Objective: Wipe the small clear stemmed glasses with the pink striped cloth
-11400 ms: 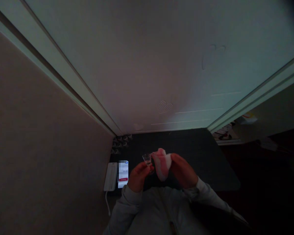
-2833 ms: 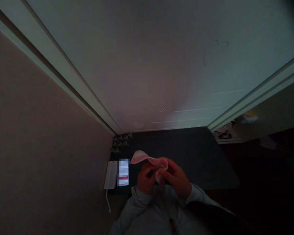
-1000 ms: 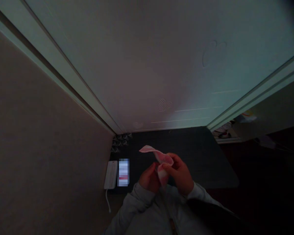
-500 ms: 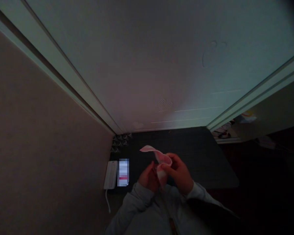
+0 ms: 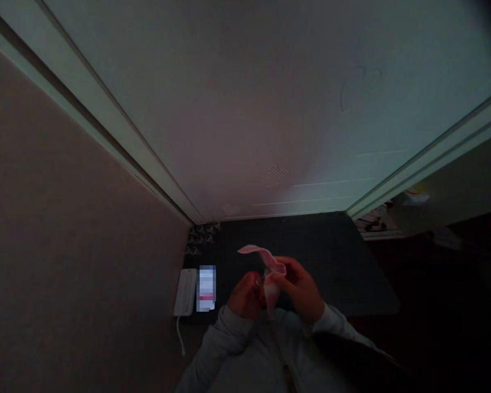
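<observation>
In the dim light a pink cloth (image 5: 275,284) with pale edges hangs folded between my hands, one end sticking out toward the upper left. My right hand (image 5: 300,286) pinches it between thumb and fingers. Just left of the cloth, my left hand (image 5: 245,295) is closed around a small shiny, see-through object (image 5: 259,282), mostly hidden by fingers and cloth. Its exact kind is too dark to make out. The cloth touches or nearly touches this object. Both hands are above the near part of a dark tabletop (image 5: 311,245).
Several small clear glass-like pieces (image 5: 202,236) stand in the table's back left corner. A lit phone (image 5: 206,288) lies beside a white power strip (image 5: 185,292) with a cord. A white panel (image 5: 229,136) rises behind the table, and a wall (image 5: 85,245) borders the left.
My left hand has shifted slightly left, showing more of the shiny object. The cloth's free end has moved a little to the right. My right hand keeps its pinch.
</observation>
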`<state>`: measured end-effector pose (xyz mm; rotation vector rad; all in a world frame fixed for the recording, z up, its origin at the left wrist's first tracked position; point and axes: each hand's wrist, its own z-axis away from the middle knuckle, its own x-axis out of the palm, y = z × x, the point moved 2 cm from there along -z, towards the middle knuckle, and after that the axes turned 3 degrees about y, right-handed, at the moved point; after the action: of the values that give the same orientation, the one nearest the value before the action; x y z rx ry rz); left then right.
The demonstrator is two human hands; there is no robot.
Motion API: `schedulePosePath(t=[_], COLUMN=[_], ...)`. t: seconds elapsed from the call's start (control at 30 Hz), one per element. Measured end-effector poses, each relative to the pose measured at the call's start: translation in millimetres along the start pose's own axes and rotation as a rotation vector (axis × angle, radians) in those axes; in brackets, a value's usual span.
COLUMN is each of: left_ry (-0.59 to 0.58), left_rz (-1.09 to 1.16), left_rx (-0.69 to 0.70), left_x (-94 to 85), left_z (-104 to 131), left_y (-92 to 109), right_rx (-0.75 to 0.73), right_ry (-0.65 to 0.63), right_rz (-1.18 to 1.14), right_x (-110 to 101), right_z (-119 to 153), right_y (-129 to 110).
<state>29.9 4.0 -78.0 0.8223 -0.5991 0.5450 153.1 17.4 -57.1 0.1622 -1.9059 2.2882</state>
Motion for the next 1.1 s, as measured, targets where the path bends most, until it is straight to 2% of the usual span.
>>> schedulePosePath(t=[0.17, 0.5, 0.67, 0.83, 1.1], left_ry=[0.034, 0.134, 0.145, 0.137, 0.101], left_rz=[-0.074, -0.316, -0.449, -0.489, -0.484], left_rx=[0.131, 0.278, 0.305, 0.320, 0.304], left_x=[-1.9, -21.1, -27.7, -28.2, -29.9], left_z=[0.0, -3.1, -5.6, -5.7, -3.5], left_y=[4.1, 11.4, 12.1, 10.8, 7.2], right_rx=[-0.096, 0.137, 0.168, 0.247, 0.287], right_ry=[0.052, 0.038, 0.122, 0.189, -0.004], right_rz=[0.056, -0.121, -0.208, -0.452, -0.552], right_x=[-2.1, -9.7, -14.7, -14.8, -9.5], right_z=[-3.1, -4.5, -7.3, -9.8, -10.8], right_y=[-3.3, 6.6, 9.1, 1.4, -4.3])
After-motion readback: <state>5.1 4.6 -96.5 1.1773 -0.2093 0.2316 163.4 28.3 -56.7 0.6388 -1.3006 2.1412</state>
